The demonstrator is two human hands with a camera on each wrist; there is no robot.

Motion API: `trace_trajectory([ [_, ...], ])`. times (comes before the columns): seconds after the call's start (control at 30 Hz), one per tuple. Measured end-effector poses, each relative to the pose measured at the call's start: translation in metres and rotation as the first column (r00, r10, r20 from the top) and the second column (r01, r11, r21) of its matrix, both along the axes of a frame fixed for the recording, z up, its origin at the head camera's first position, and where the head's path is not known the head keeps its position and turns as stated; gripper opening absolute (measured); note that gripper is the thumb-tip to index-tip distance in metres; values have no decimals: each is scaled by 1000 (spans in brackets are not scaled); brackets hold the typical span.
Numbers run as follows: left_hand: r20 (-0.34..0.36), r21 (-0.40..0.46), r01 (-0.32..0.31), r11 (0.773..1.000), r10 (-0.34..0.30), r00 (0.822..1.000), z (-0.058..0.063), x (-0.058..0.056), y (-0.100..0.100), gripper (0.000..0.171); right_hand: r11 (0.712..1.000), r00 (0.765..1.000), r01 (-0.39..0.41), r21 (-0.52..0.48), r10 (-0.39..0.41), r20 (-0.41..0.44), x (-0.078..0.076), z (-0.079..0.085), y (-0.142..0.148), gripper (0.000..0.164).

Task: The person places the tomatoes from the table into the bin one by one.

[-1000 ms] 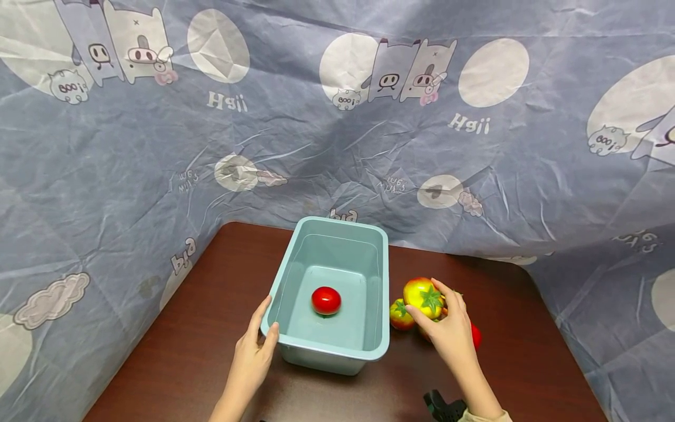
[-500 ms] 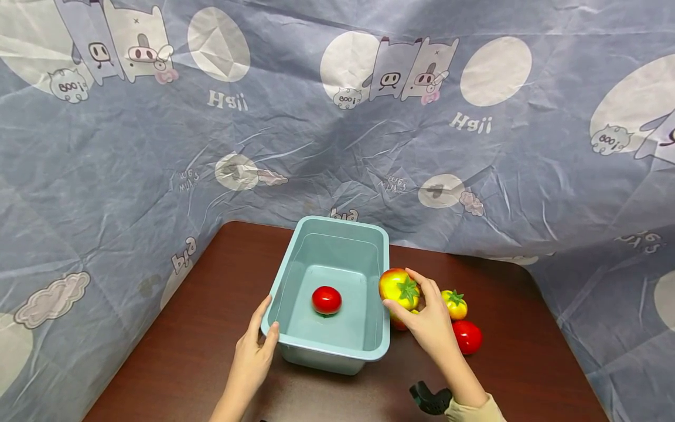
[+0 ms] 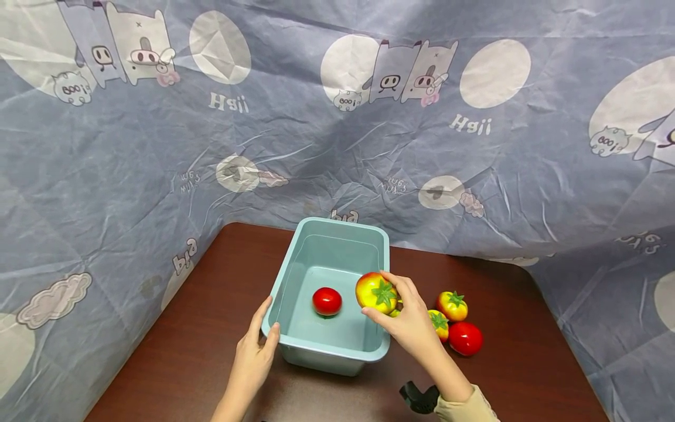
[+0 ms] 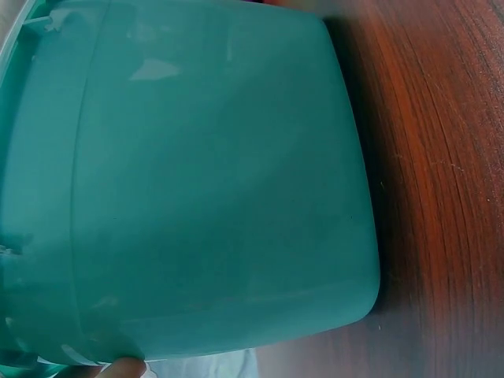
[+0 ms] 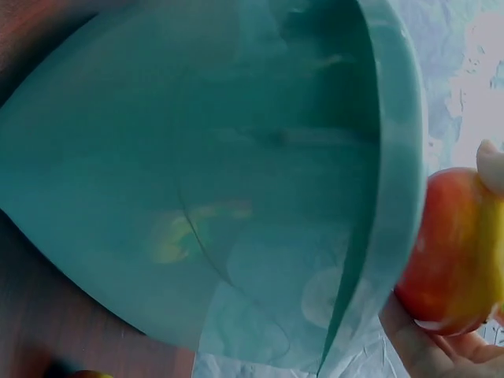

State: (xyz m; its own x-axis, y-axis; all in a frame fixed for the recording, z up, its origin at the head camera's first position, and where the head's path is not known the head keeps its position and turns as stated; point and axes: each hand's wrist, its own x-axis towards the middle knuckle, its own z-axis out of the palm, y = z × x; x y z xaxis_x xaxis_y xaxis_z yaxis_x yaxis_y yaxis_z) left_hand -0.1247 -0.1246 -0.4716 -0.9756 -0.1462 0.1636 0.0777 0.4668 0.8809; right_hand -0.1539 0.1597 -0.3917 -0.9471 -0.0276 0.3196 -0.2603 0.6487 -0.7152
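Note:
My right hand [image 3: 408,313] holds a yellow-and-red tomato [image 3: 375,292] with a green star-shaped calyx between thumb and fingers. That tomato is over the right side of a pale teal plastic bin [image 3: 329,354], above its rim. The right wrist view has the held tomato [image 5: 453,248] beside the bin's rim [image 5: 402,142]. A glossy red tomato [image 3: 327,301] lies on the bin's floor. My left hand [image 3: 253,351] grips the bin's near left corner, thumb on the front rim and fingers along the left side. A fingertip [image 4: 126,368] shows at the bin's edge in the left wrist view.
Right of the bin lie a red tomato [image 3: 466,339] and two yellow-red ones, a farther tomato [image 3: 452,306] and a nearer tomato [image 3: 439,323] partly behind my wrist. A black wrist device [image 3: 419,398] hangs by my right sleeve. Patterned cloth [image 3: 337,146] encloses the brown table [image 3: 184,351].
My right hand has carried the yellow-and-red tomato leftward from the group of tomatoes to above the bin's right side, uncovering tomatoes on the table. My left hand and the bin stay put.

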Motion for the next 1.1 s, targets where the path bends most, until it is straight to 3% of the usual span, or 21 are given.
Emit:
trace_trajectory([
  [0.3, -7, 2, 8, 1000, -8, 1000, 0, 0, 0, 56, 991, 993, -90, 94, 96, -63, -1, -6, -12, 75],
  [0.47, -9, -2, 7, 1000, -7, 1000, 2, 1, 1, 55, 975, 985, -155, 162, 164, -45, -2, -6, -17, 74],
  [0.63, -20, -9, 8, 1000, -8, 1000, 3, 2, 1, 54, 945, 971, -220, 242, 236, -37, -4, -6, -20, 75],
  [0.87, -28, -9, 12, 1000, -12, 1000, 2, 2, 1, 54, 907, 959, -246, 341, 280, -54, -7, -9, -22, 75],
  [1.1, -36, 0, 18, 1000, -18, 999, 3, 2, 1, 54, 835, 935, -297, 464, 353, -38, -14, -10, -23, 72],
])
